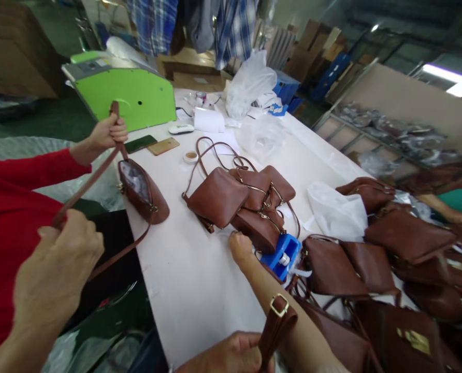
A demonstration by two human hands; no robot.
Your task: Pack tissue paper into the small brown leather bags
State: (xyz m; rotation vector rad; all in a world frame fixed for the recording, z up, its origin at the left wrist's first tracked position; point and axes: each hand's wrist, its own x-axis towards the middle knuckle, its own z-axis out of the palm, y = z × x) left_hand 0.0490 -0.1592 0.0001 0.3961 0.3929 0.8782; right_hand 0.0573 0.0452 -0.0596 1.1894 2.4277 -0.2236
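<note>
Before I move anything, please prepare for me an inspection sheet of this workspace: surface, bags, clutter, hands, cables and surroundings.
Surface: white table, with bare space left of the nearer bags.
Bags: brown bags piled mid-table, more at right; an open bag at the left edge.
Clutter: blue dispenser, white plastic bag, papers.
Hands: left hand grips a strap with a gold-coloured buckle; right hand is closed beside the pile, contents hidden. A red-sleeved co-worker's hand holds the open bag's strap.
Cables: one short dark cable near the papers; its ends are unclear.
Surroundings: green machine at the far left of the table; cartons and plaid clothing beyond.
</note>
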